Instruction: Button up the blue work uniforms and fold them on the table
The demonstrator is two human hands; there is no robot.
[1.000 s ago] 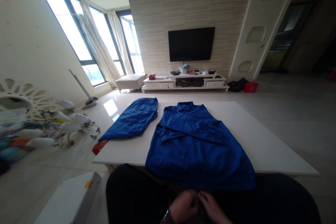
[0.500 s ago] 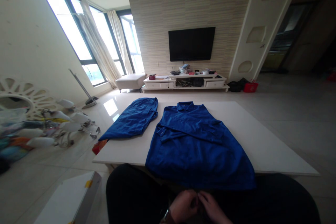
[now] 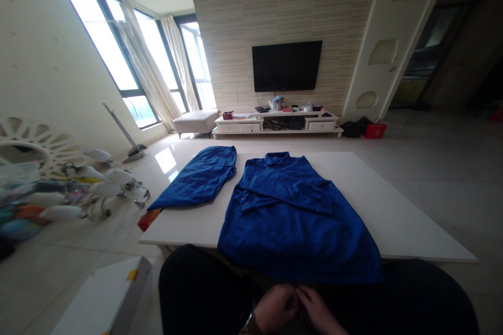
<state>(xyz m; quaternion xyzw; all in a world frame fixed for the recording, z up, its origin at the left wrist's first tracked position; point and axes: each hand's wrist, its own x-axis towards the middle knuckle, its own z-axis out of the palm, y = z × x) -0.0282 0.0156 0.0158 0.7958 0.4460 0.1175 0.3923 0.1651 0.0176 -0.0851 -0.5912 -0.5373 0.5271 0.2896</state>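
Head view. The left hand (image 3: 275, 308) and right hand (image 3: 316, 308) are set together at the bottom centre, between the knees (image 3: 428, 293). The left fingers (image 3: 288, 293) are curled inward; the right fingers (image 3: 305, 294) are straighter and meet them at the tips. No object shows in either hand; whether something small is pinched between them cannot be told.

The blue shirt (image 3: 291, 241) lies on the tabletop (image 3: 393, 209), collar (image 3: 277, 158) at the far end. Both sleeves are laid across the front, with one cuff (image 3: 242, 198) visible at the left side. The hem (image 3: 298, 272) hangs over the near edge, just beside the hands; contact cannot be confirmed. A folded blue garment (image 3: 196, 178) lies to the left, apart from the shirt, one corner projecting past the left edge.

Handling notes (judgement):
1. With the hands at rest, leave slack between them and the hem, so that the overhanging cloth is not dragged.
2. If gripping the hem, take both layers, with the hands spaced evenly.
3. Lift rather than pull; the thin cloth would probably slide on the smooth surface and disturb the crossed sleeves.
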